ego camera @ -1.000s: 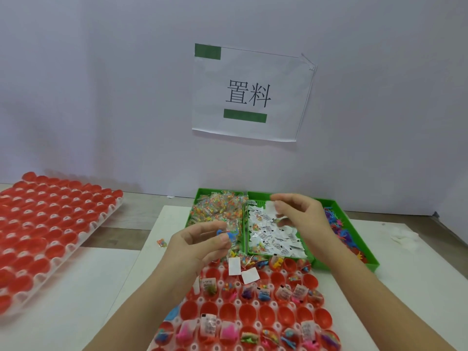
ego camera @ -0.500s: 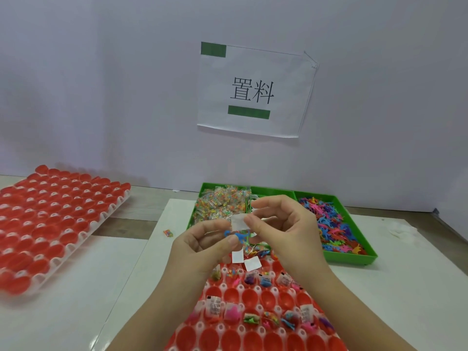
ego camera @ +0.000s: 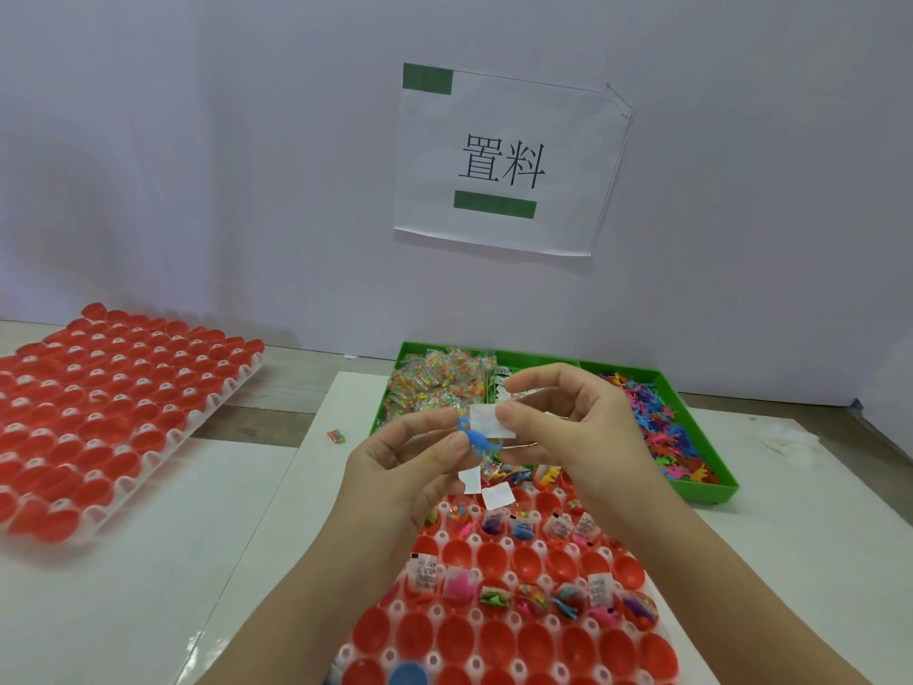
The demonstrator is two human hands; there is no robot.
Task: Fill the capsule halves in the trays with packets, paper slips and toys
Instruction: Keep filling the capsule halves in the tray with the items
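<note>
My left hand (ego camera: 405, 467) pinches a small blue toy (ego camera: 477, 437) between thumb and fingers. My right hand (ego camera: 578, 427) pinches a white paper slip (ego camera: 486, 421) right beside the toy. Both hands hover above the near tray of red capsule halves (ego camera: 499, 630); some halves hold slips, packets and toys, others are bare. Behind the hands stands a green bin (ego camera: 711, 491) with clear packets (ego camera: 435, 388) on its left and coloured toys (ego camera: 657, 427) on its right; its middle section is mostly hidden by my hands.
A second tray of red capsule halves (ego camera: 108, 417) lies at the left. One loose packet (ego camera: 336, 436) sits on the white table. Two loose slips (ego camera: 496, 496) lie at the near tray's far edge. A paper sign (ego camera: 504, 160) hangs on the wall.
My right hand came back from the bin with a paper slip and met the left hand, which still holds the blue toy. The view shifted slightly down.
</note>
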